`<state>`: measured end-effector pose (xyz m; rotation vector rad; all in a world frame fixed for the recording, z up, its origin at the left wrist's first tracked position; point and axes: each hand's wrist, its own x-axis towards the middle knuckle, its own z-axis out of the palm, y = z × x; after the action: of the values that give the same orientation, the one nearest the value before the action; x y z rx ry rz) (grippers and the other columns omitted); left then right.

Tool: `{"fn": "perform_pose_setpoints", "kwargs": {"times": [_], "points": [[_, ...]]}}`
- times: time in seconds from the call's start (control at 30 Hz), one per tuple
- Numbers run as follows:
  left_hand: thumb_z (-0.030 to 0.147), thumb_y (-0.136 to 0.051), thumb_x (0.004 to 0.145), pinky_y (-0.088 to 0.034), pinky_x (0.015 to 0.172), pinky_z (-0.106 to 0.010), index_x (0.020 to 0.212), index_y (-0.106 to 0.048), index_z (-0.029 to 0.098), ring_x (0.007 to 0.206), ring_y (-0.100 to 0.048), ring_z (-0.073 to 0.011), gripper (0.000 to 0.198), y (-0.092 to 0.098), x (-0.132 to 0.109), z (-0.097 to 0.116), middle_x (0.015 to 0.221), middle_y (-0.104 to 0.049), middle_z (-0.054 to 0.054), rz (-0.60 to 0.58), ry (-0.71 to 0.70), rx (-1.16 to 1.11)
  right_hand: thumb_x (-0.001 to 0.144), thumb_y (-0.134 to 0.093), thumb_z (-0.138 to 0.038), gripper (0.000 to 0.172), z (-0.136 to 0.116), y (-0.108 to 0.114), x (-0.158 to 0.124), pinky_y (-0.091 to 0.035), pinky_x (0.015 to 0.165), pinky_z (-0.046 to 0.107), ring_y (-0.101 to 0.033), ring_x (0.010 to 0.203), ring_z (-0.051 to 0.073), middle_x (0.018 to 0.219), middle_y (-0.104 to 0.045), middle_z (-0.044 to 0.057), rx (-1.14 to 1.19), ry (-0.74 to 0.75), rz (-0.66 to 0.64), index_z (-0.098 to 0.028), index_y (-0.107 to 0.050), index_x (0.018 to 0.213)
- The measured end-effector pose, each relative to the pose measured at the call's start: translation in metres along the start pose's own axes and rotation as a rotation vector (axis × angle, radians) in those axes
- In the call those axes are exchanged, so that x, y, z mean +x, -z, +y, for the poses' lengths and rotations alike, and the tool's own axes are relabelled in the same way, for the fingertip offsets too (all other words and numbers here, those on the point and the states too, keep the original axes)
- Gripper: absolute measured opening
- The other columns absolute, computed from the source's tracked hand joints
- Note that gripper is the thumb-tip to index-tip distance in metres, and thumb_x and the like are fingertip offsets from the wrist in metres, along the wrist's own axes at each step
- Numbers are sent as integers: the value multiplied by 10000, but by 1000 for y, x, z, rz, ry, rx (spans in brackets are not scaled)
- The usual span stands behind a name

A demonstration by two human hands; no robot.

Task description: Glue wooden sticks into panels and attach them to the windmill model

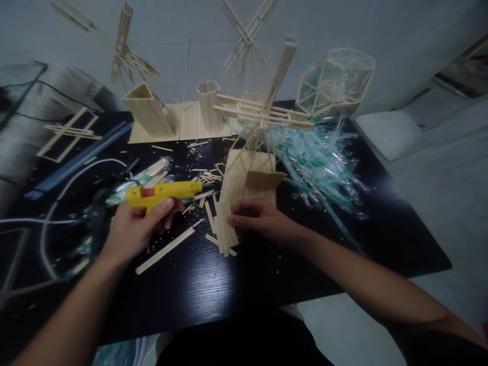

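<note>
My left hand point(133, 229) is closed round the grip of a yellow glue gun point(168, 191), whose nozzle points right toward a row of wooden sticks. My right hand point(259, 218) rests with bent fingers on that small bundle of sticks point(224, 229) lying side by side on the black table point(229, 284). Just behind it stands a stick-built model point(251, 173) with a flat panel and a small slanted roof piece. Loose sticks point(165, 250) lie between my hands.
At the back stand several stick constructions: a windmill with a wedge base point(147, 109), a cylinder point(208, 104), a framed tower point(267, 109) and a faceted dome point(335, 81). Crumpled clear wrappers point(320, 162) pile at right. Cables point(57, 203) lie at left.
</note>
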<state>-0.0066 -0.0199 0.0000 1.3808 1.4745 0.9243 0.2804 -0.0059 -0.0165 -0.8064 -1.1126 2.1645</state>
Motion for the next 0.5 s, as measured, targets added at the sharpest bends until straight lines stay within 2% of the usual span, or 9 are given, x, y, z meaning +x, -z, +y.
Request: {"fn": "perform_pose_setpoints", "kwargs": {"times": [0.1, 0.17, 0.23, 0.33, 0.5], "points": [[576, -755, 829, -478, 632, -254, 1035, -747, 171, 700, -620, -152, 455, -1, 3, 5, 920, -745, -52, 142, 8, 110, 751, -910, -417, 334, 2, 2, 1, -547, 625, 230, -661, 609, 102, 683, -692, -39, 43, -8, 58, -168, -697, 814], [582, -731, 818, -514, 758, -317, 1092, -724, 179, 817, -653, -205, 486, 2, 6, 7, 1023, -741, -67, 193, -13, 293, 728, -927, -410, 344, 4, 4, 3, -559, 636, 244, -663, 627, 108, 718, -699, -33, 98, -4, 140, -169, -699, 821], [543, -675, 826, -514, 833, -382, 1095, -687, 187, 896, -660, -265, 447, 6, 10, 7, 1026, -713, -78, 168, -49, 574, 721, -931, -407, 344, 5, 5, 5, -565, 653, 252, -658, 645, 108, 747, -700, -24, 140, 10, 201, -165, -708, 821], [446, -622, 801, -518, 864, -444, 1127, -615, 182, 972, -650, -339, 420, 13, 14, 5, 1080, -652, -122, 90, -48, 941, 712, -936, -407, 339, 5, 6, 7, -558, 643, 248, -634, 636, 102, 741, -691, -18, 171, 42, 235, -159, -724, 802], [396, -608, 814, -529, 797, -425, 1169, -547, 156, 990, -651, -363, 432, 22, 17, 5, 1129, -612, -169, 100, 54, 1144, 727, -930, -395, 320, 4, 6, 8, -554, 651, 252, -632, 648, 103, 741, -684, -14, 169, 50, 243, -158, -730, 804]]}}
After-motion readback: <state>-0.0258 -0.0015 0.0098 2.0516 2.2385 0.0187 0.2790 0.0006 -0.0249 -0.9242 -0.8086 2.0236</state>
